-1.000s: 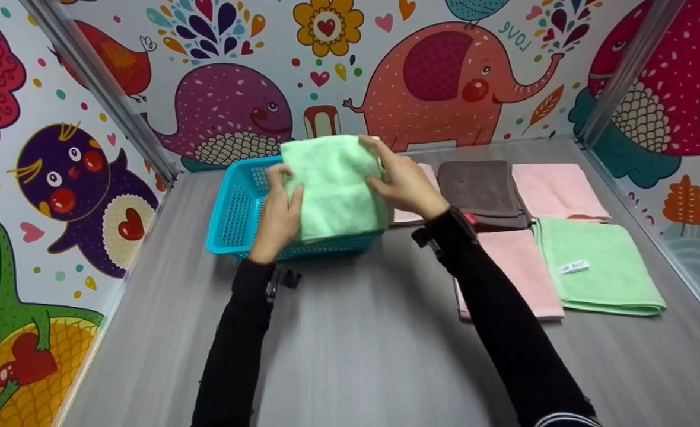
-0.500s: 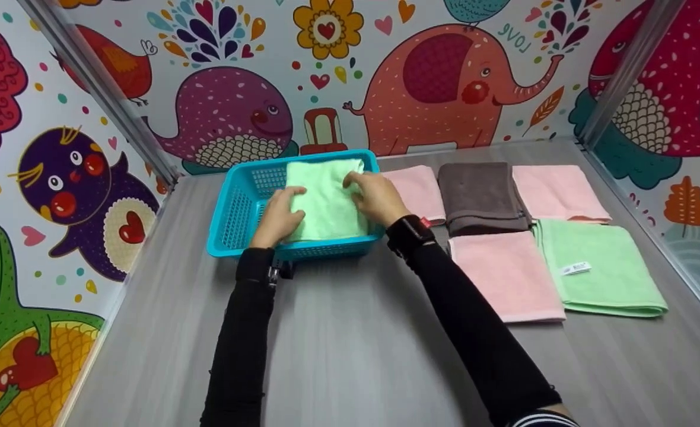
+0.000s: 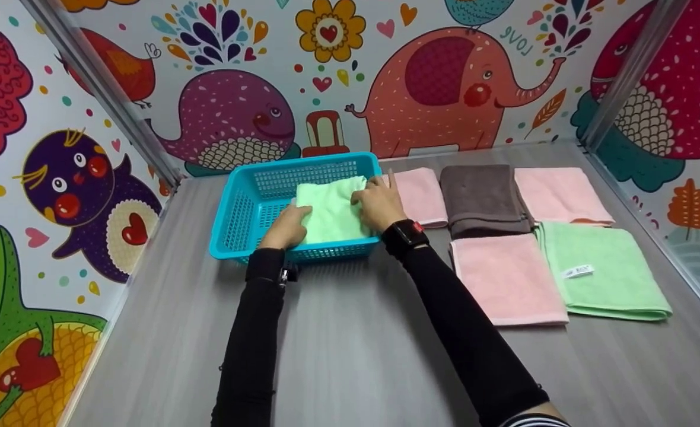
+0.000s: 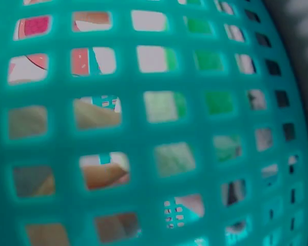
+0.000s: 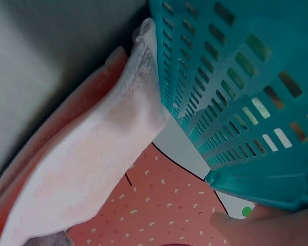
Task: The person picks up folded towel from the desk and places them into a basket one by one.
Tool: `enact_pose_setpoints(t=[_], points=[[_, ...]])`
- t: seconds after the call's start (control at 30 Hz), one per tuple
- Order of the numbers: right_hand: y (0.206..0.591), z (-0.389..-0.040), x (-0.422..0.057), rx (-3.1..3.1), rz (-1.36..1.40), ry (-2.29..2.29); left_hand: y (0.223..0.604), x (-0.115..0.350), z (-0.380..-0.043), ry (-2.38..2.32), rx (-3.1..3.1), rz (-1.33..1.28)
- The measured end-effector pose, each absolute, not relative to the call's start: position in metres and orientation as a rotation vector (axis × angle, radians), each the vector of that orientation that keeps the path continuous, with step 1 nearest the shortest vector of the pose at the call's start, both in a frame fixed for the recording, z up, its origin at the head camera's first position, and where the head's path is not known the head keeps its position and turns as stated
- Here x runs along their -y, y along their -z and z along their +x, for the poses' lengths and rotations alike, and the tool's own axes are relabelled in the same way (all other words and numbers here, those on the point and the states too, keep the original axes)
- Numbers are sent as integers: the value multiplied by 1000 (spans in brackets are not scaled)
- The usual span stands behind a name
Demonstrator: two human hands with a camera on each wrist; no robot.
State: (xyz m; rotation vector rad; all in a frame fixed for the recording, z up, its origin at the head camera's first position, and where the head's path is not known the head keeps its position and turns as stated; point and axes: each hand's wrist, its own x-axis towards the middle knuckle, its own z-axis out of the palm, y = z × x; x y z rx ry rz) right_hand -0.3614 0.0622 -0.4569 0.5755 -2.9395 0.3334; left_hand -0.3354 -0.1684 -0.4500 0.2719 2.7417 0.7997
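Observation:
A folded light green towel [image 3: 333, 209] lies in the right half of a turquoise plastic basket [image 3: 222, 228], its top edge rumpled. At its left edge, my left hand [image 3: 288, 227] holds the cloth, fingers reaching down inside the basket. My right hand [image 3: 379, 203] grips the right edge with bent fingers, one finger raised beside the rim. Through the basket's lattice wall [image 4: 126, 66], the left wrist view shows bits of green cloth and fingers. The right wrist view catches part of my right hand [image 5: 282, 225] at the rim; the fingertips there are hidden.
Right of the basket, folded towels lie on the grey table [image 3: 338, 356]: a pink towel [image 3: 422, 196] close beside it, a brown towel [image 3: 479, 198], two more pink ones [image 3: 563, 193], and a green towel [image 3: 611, 270] with a white label. Patterned walls stand behind and at the sides.
Both hands have lowered the green towel from above the basket into it. Over the last half second it has sunk and shifted slightly right, and the hands have moved with it.

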Motion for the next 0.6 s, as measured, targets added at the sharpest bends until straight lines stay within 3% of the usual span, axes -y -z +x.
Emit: enact_pose_setpoints(t=[0.6], points=[[453, -363, -59, 3040, 641, 28, 448, 161, -334, -596, -2800, 226]])
